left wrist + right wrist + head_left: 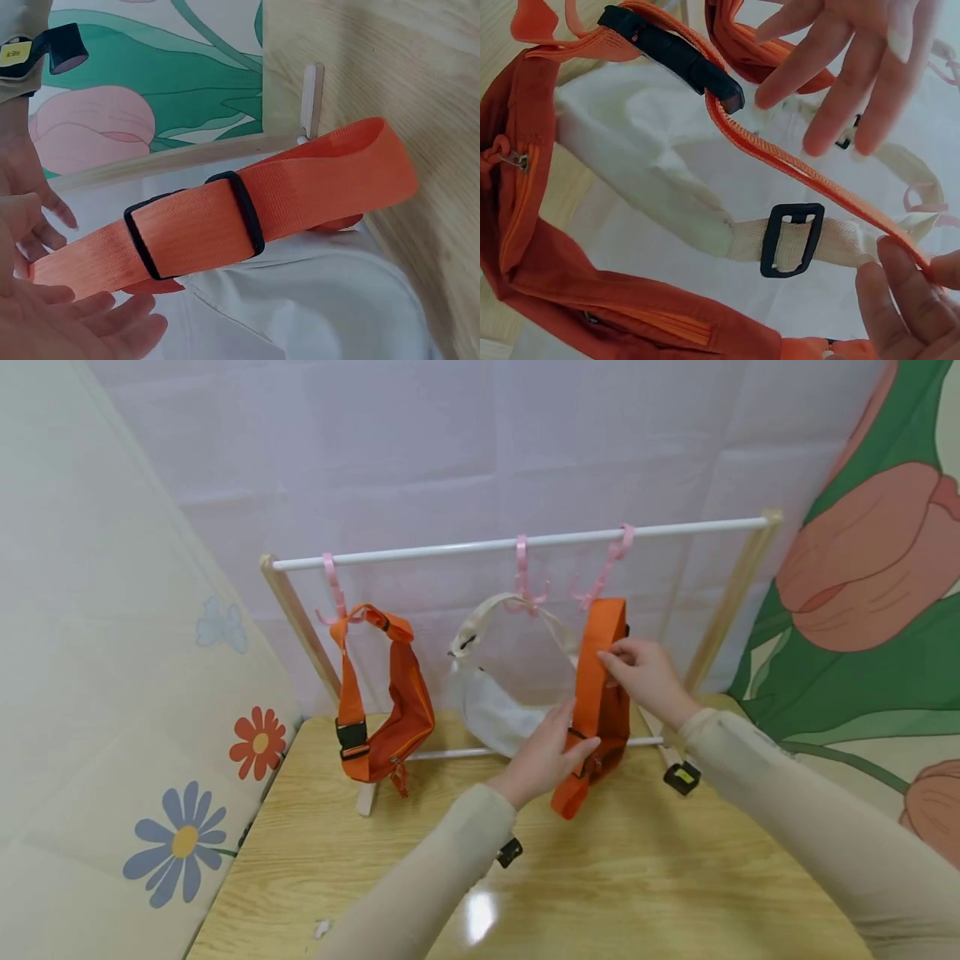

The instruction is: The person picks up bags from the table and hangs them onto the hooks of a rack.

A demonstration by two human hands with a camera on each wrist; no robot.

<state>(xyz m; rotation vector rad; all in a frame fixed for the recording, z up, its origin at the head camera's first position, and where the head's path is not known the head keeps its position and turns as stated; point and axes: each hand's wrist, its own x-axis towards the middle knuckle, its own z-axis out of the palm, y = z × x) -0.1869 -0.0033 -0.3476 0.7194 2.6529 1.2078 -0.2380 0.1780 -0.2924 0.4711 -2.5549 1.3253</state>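
An orange waist bag [600, 664] hangs upright at the right of the rack, its strap toward me. My right hand [648, 681] pinches the upper strap between thumb and fingers; the right wrist view shows that pinch too. Beside the lower strap is my left hand [546, 756], fingers extended and not wrapped round it. A black strap slider [245, 214] and a black buckle [671, 56] sit on the strap. The strap's top is close to the right pink hook [603, 572]; whether it rests on it I cannot tell. A white waist bag [495, 714] hangs just left, partly hidden by my left hand.
A second orange waist bag [411, 693] hangs on the left pink hook [333, 589]. The white bag's strap loops over the middle pink hook [522, 568]. All hooks hang from a white rod [442, 552] between wooden posts, on a wooden table [600, 885] against a fabric backdrop.
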